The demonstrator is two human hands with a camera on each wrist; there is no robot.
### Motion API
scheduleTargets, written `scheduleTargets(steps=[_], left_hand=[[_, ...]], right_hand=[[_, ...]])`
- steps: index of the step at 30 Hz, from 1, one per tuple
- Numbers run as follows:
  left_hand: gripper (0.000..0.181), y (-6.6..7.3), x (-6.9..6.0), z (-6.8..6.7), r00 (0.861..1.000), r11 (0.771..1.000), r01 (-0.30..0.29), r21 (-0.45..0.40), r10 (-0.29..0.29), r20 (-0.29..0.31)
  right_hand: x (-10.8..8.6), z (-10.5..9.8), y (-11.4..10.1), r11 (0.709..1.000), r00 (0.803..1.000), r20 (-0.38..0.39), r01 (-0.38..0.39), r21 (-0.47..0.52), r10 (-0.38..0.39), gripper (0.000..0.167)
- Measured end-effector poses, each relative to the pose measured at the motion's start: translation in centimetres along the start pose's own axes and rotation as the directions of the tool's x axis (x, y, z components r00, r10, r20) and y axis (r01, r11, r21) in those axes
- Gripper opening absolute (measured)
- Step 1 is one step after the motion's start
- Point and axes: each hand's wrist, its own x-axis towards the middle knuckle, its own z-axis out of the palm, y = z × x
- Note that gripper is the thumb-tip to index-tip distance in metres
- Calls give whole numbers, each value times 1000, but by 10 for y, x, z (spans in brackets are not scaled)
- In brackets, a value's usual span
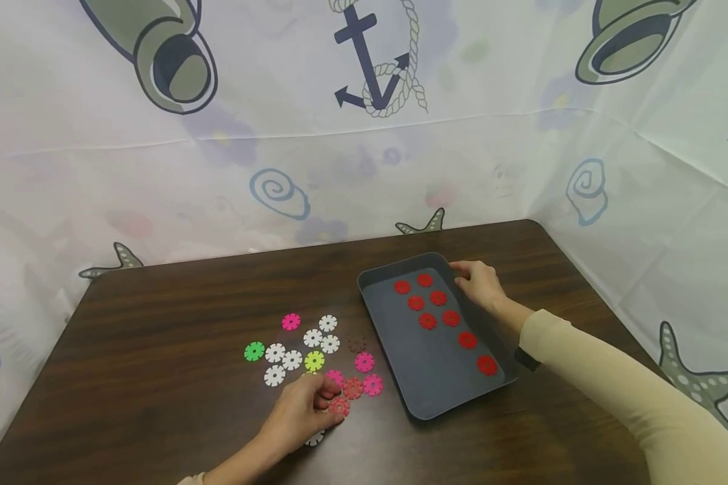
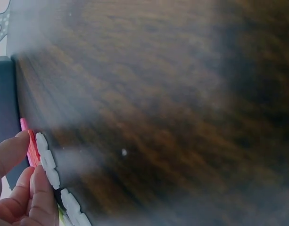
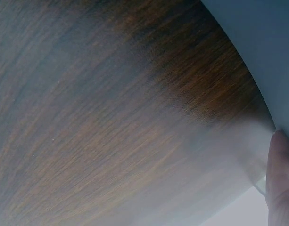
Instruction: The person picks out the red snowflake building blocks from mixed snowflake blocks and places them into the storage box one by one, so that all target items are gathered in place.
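Note:
My left hand (image 1: 298,412) pinches a red notched disc (image 1: 339,407) between thumb and fingers, low over the table among loose discs. The left wrist view shows that red disc (image 2: 33,149) edge-on at the fingertips, beside white discs (image 2: 48,162). Another red disc (image 1: 353,389) lies just beyond the held one. At the far right side of a grey tray (image 1: 394,350), my right hand (image 1: 480,284) holds the rim. One finger of it (image 3: 279,165) lies along the tray's outer wall in the right wrist view. Several red discs (image 1: 427,320) lie flat inside the tray.
Left of the tray, white discs (image 1: 292,360), pink discs (image 1: 365,362), a green disc (image 1: 254,351), a yellow disc (image 1: 314,361) and a brown disc (image 1: 357,344) lie on the dark wooden table (image 1: 158,350). A printed curtain (image 1: 340,168) hangs behind and to the sides.

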Motion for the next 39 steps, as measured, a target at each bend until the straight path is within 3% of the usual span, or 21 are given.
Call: scheduleTargets(steps=[11,16,31,39], left_hand=[[26,-2,2,1,999,995,-47,88,47,-1],[25,-1,1,1,999,993,-39,112,40,-6],[27,3,0,1,999,992,-35,122,36,-9],[28,3,-1,2,998,991,-62,121,65,-24]], right_hand=[[0,-1,0,1000,1000,-3,16,-4,-16,36],[0,0,1,1000,1000,-6,19,0,-19,36],[0,1,2,1000,1000,0,13,1,-13,36],[1,1,2,1000,1000,-1,2,5,-2,36]])
